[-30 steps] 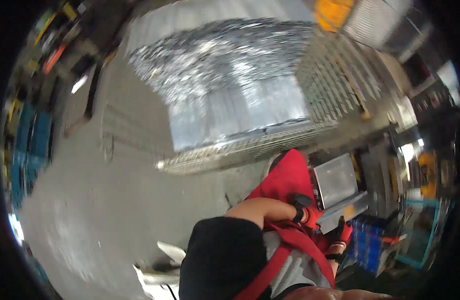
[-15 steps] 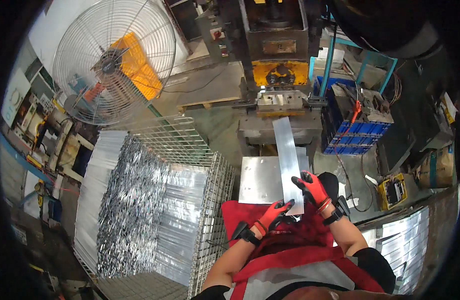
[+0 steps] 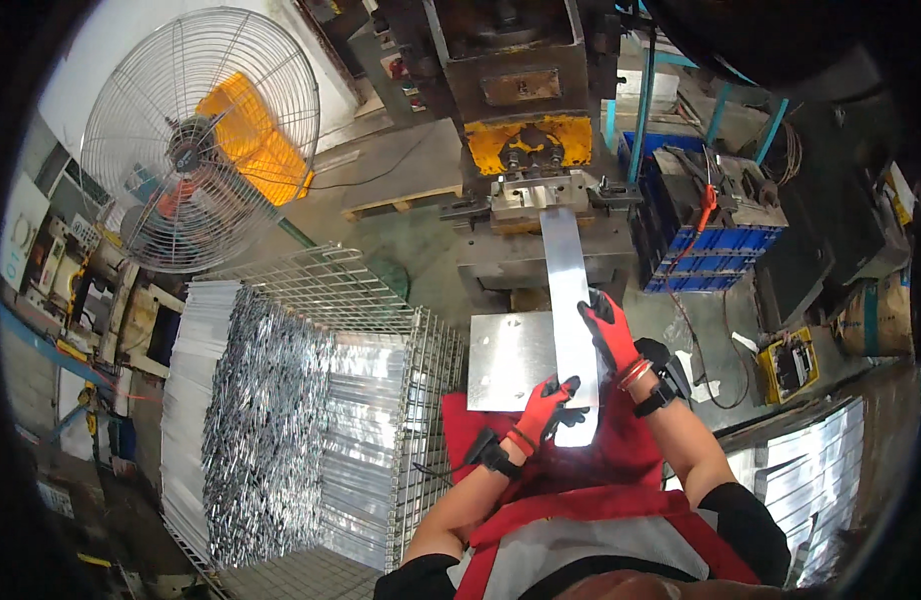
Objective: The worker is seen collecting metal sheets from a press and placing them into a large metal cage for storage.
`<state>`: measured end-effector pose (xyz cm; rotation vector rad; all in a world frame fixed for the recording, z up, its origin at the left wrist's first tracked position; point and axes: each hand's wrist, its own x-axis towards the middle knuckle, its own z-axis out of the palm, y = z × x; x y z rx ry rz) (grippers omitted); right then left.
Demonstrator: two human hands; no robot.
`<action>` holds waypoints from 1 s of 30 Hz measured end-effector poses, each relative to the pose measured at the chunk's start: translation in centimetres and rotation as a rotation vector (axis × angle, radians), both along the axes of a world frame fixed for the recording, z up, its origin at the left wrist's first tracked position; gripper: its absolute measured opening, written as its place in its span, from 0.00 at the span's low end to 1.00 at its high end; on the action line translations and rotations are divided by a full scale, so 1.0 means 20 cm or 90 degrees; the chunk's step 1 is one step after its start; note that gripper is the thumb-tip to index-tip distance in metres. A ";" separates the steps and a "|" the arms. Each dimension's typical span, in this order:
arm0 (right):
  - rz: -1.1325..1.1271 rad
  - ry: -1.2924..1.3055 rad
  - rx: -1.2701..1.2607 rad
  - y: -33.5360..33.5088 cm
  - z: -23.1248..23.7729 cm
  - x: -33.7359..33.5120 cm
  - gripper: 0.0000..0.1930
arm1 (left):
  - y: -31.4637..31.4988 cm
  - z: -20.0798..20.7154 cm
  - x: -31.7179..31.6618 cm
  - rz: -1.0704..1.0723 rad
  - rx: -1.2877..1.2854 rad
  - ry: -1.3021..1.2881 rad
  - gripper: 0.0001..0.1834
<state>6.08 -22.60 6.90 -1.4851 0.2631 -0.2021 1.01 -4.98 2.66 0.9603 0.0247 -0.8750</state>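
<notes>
The gloved left hand (image 3: 549, 408) grips the near end of a long metal strip (image 3: 569, 280) by its left edge; the gloved right hand (image 3: 611, 336) pinches its right edge farther along. The strip points away from the body, its far end at the die (image 3: 529, 192) of a press (image 3: 511, 75). Partly beneath it is a metal plate (image 3: 509, 362). A wire cage (image 3: 409, 430) with stacked pieces (image 3: 271, 430) stands left, blue crates (image 3: 721, 246) right.
</notes>
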 end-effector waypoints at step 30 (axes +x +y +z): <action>-0.015 -0.026 0.075 0.05 -0.12 0.48 0.14 | -0.12 0.21 0.39 0.201 0.052 -0.050 0.09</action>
